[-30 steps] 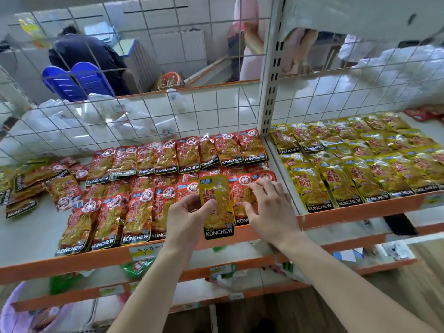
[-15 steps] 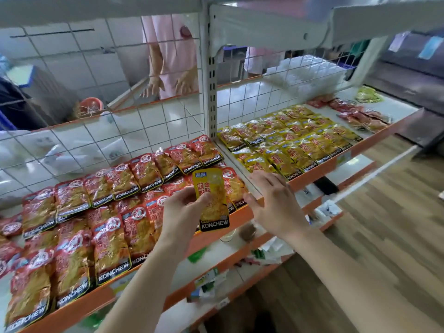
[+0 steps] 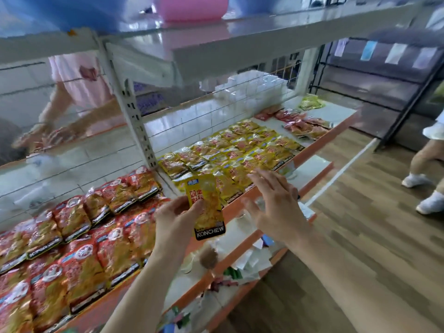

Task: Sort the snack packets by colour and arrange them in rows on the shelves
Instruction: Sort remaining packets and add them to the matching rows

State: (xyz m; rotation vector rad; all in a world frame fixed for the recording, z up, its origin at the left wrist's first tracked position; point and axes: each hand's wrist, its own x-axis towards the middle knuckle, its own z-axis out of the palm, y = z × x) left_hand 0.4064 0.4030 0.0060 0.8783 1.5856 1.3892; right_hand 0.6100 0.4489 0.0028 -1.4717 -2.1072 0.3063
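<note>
My left hand (image 3: 176, 216) pinches a yellow KONCHEW snack packet (image 3: 206, 207) upright by its left edge, just in front of the shelf's orange front lip (image 3: 242, 205). My right hand (image 3: 276, 205) hovers beside it with fingers spread, holding nothing, over the near corner of the yellow packets (image 3: 240, 150), which lie in rows on the right shelf bay. Red packets (image 3: 79, 239) lie in rows on the left bay. A loose heap of red packets (image 3: 305, 123) and a green packet (image 3: 311, 102) lie at the far right end.
A white perforated upright post (image 3: 137, 126) separates the two bays. A wire grid (image 3: 216, 116) backs the shelf, with another person's arms (image 3: 60, 126) behind it. Lower shelves (image 3: 237, 260) hold mixed clutter. Someone's legs and white shoes (image 3: 427, 188) stand on the wooden floor at right.
My view has swung right, toward the yellow bay. The left hand carried the yellow packet rightward off the red rows. The right hand lifted off the red packets and spread its fingers.
</note>
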